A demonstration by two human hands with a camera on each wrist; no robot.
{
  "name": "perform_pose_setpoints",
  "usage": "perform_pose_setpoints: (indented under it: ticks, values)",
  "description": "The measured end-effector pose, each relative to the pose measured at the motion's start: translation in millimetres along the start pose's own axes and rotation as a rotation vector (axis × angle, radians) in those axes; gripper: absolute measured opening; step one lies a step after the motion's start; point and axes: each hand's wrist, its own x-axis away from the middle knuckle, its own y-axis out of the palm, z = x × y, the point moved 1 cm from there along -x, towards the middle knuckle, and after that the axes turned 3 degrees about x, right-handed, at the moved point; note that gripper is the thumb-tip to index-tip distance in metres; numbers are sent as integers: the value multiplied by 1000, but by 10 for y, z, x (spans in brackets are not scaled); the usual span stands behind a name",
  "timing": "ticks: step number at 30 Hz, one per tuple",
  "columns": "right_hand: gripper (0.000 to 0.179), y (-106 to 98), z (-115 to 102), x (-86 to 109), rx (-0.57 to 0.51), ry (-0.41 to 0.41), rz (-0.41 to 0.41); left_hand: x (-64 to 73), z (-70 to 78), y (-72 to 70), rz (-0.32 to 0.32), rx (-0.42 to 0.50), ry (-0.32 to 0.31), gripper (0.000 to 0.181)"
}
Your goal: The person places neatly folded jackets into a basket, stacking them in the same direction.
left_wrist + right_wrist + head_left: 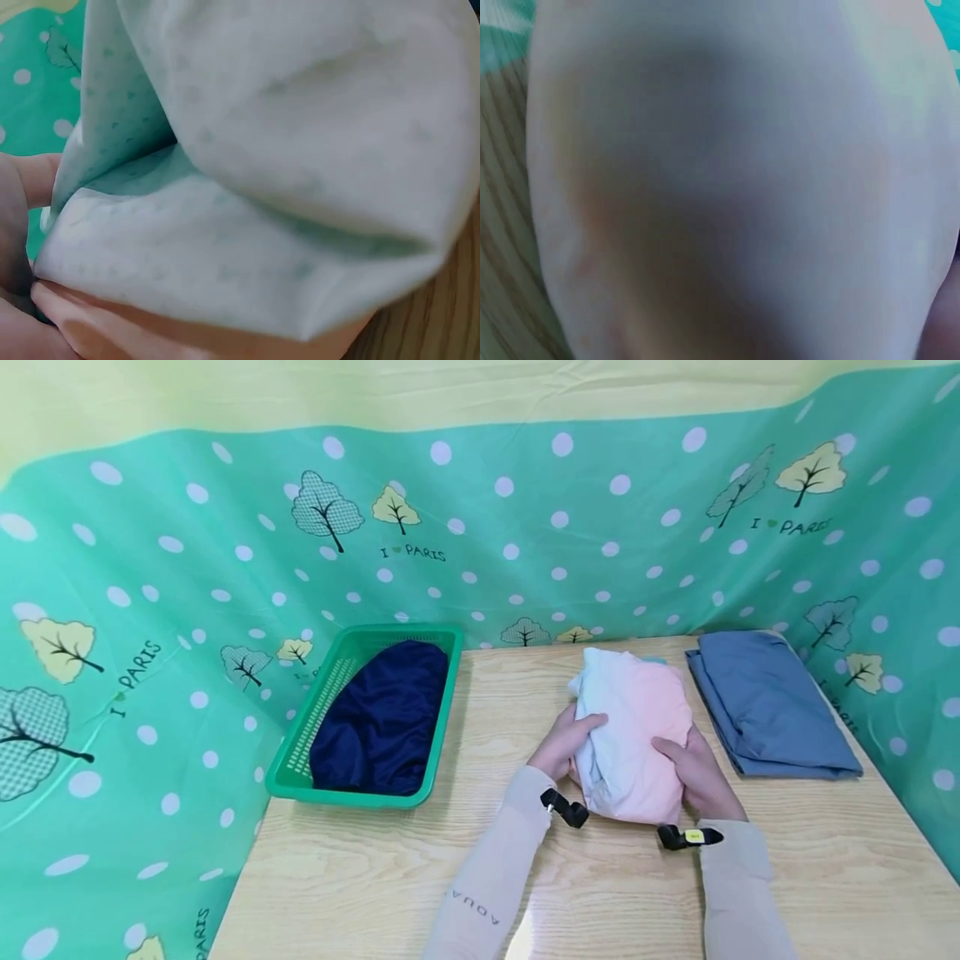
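Observation:
A folded bundle of thin pink and pale blue cloth (633, 735) is held between both hands over the table's middle right. My left hand (562, 742) grips its left side, thumb on top and fingers hidden under it. On the right side my right hand (699, 772) grips it the same way, thumb across the pink part. Close up in the left wrist view, the cloth (225, 247) shows loose folds, a small green print and a peach layer below. It fills the right wrist view as a blurred pale surface (742, 150).
At the left stands a green plastic basket (442, 727) with dark navy cloth (382, 722) in it. A folded grey-blue cloth (772, 706) lies at the back right of the wooden table (375, 877). A green dotted curtain (510, 552) encloses the back and sides.

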Motion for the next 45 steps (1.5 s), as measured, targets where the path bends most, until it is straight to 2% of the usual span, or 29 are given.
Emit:
perform_pose_setpoints:
  ticks: [8, 12, 16, 19, 25, 29, 34, 40, 45]
  values:
    - [73, 24, -30, 29, -23, -24, -47, 47, 20, -83, -68, 183, -67, 49]
    - [72, 53, -59, 43, -30, -41, -86, 78, 30, -124, -74, 251, -105, 52]
    - [75, 82, -87, 62, -39, -36, -113, 102, 29, -176, -95, 302, -112, 53]
    - [74, 103, -98, 73, -55, -37, -133, 135, 44, -217, -120, 293, -100, 51]
    - [62, 128, -105, 77, -128, -82, -187, 174, 63, -274, -126, 259, -49, 53]
    - [67, 129, -125, 67, -158, -114, -213, 201, 75, -270, -106, 239, -7, 53]
    - [72, 139, -143, 64, -201, -122, -234, 238, 91, -262, -61, 205, 17, 53]
    - [73, 163, -180, 78, -197, -119, -213, 261, 126, -286, -8, 156, 40, 57]
    - [73, 198, -238, 58, -168, -107, -206, 303, 194, -337, 13, 108, 39, 64]
